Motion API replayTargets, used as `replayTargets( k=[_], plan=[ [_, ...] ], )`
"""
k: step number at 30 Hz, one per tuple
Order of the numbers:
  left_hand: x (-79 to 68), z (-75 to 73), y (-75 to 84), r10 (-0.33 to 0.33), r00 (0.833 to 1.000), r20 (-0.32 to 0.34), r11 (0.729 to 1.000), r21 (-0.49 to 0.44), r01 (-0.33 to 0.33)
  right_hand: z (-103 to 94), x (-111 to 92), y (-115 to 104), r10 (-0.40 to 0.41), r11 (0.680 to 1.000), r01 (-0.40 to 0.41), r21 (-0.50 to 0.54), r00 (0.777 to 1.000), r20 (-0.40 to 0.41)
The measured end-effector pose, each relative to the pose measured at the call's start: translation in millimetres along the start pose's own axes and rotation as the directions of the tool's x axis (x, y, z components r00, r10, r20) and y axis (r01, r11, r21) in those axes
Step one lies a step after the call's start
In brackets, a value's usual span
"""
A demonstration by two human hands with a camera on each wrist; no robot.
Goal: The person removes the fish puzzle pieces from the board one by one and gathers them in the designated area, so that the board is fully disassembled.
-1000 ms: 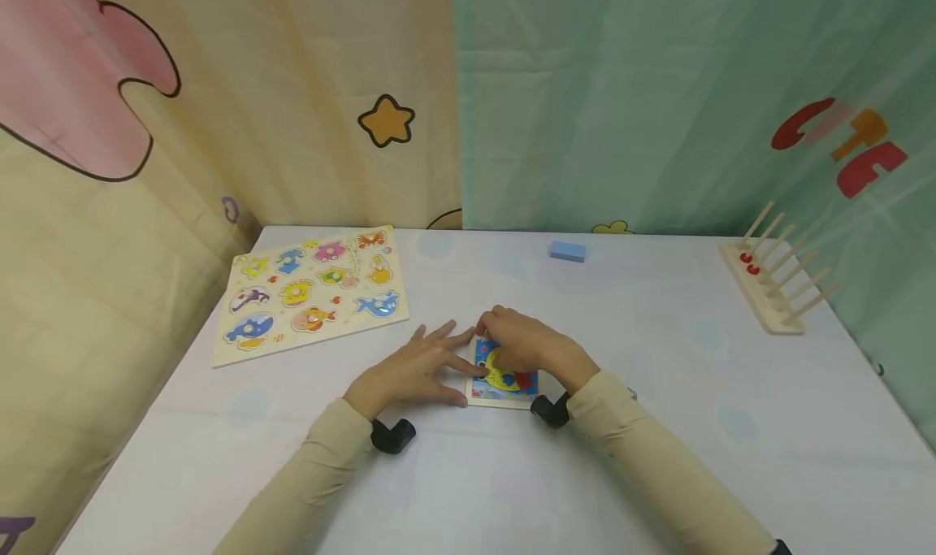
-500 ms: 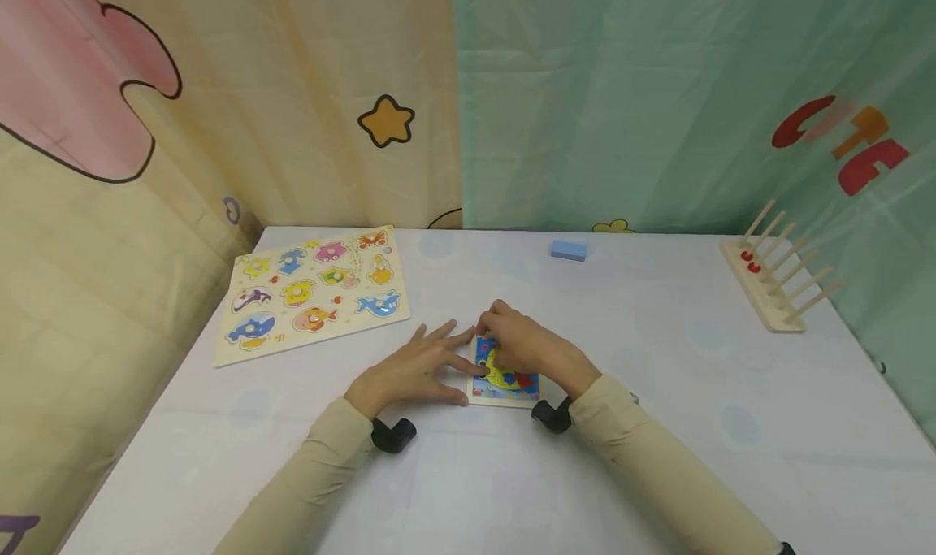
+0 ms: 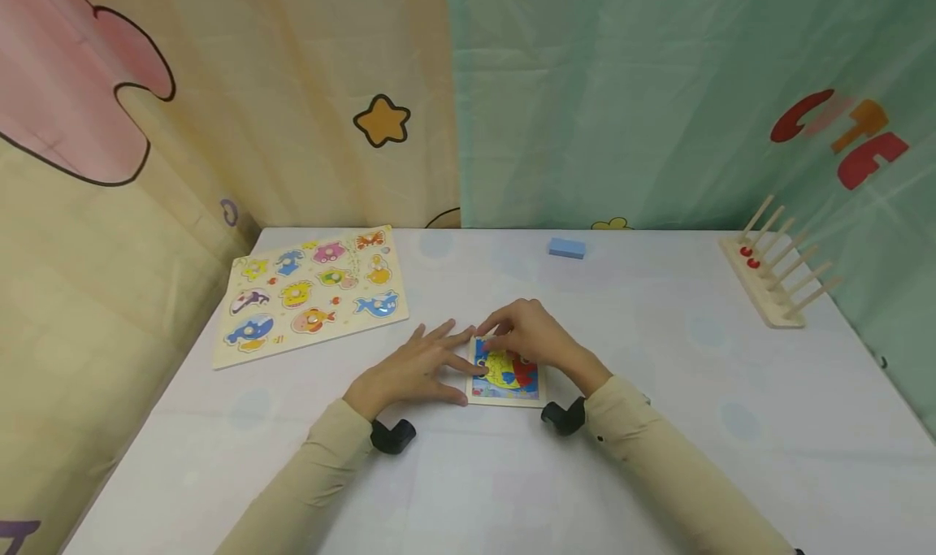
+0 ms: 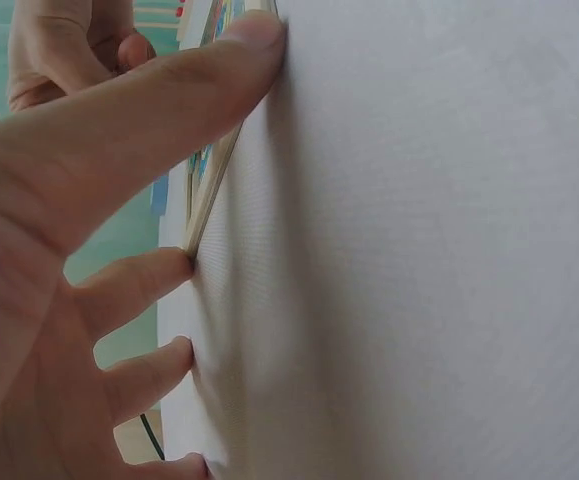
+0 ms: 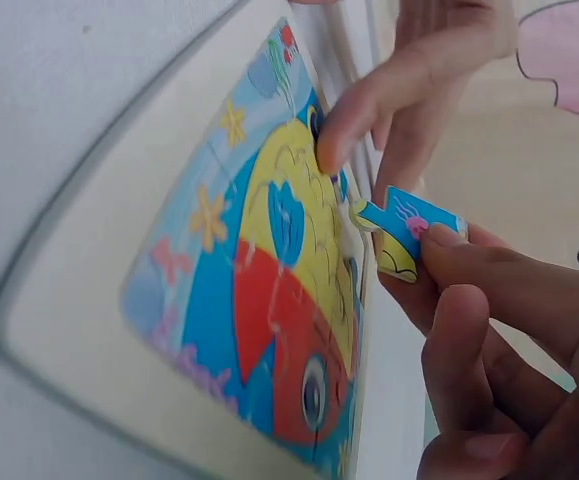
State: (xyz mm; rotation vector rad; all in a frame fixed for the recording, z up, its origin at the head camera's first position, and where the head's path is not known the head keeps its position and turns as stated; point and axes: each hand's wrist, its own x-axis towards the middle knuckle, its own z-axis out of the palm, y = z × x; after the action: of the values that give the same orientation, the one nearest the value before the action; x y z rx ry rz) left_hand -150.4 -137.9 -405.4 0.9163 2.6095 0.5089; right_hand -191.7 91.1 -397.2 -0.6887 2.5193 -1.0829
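Note:
A small jigsaw puzzle (image 3: 522, 394) with a pale wooden border lies on the table, showing a yellow and red fish (image 5: 287, 225) on blue. My right hand (image 3: 537, 334) is above its far side, thumb and finger pinching a puzzle piece (image 5: 401, 235). That piece is blue and yellow with a pink jellyfish, and it is raised off the board in the right wrist view. My left hand (image 3: 420, 368) has its fingers spread. Its thumb (image 4: 254, 35) and a fingertip touch the board's left edge, while the index finger reaches over the picture. Part of the puzzle's far side is hidden by the right hand.
A larger board of knobbed sea-animal pieces (image 3: 314, 295) lies at the back left. At the back stands a blue block (image 3: 566, 248). A wooden peg rack (image 3: 768, 287) with red beads is at the far right. Curtains (image 3: 643, 100) hang behind the table.
My right hand has risen and shifted slightly right, uncovering more of the fish. A puzzle piece is now seen in its pinch. The left hand has stayed in place.

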Motion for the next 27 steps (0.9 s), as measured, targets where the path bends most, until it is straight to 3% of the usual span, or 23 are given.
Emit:
replayTargets(
  k=[12, 19, 27],
  plan=[
    [-0.2, 2.0, -0.6, 0.007, 1.0, -0.021, 1.0, 0.013, -0.007, -27.9, -27.3, 33.1, 0.128, 0.99, -0.126, 0.067, 0.991, -0.03],
    [-0.8, 1.1, -0.3, 0.027, 0.999, -0.035, 1.0, 0.015, -0.027, -46.6, -47.4, 51.9, 0.144, 0.989, -0.142, 0.04, 0.987, -0.066],
    [-2.0, 2.6, -2.9, 0.038, 0.998, -0.043, 0.999, 0.009, -0.038, -54.9, -54.7, 61.2, 0.155, 0.988, -0.155, -0.003, 0.985, -0.081]
  ],
)
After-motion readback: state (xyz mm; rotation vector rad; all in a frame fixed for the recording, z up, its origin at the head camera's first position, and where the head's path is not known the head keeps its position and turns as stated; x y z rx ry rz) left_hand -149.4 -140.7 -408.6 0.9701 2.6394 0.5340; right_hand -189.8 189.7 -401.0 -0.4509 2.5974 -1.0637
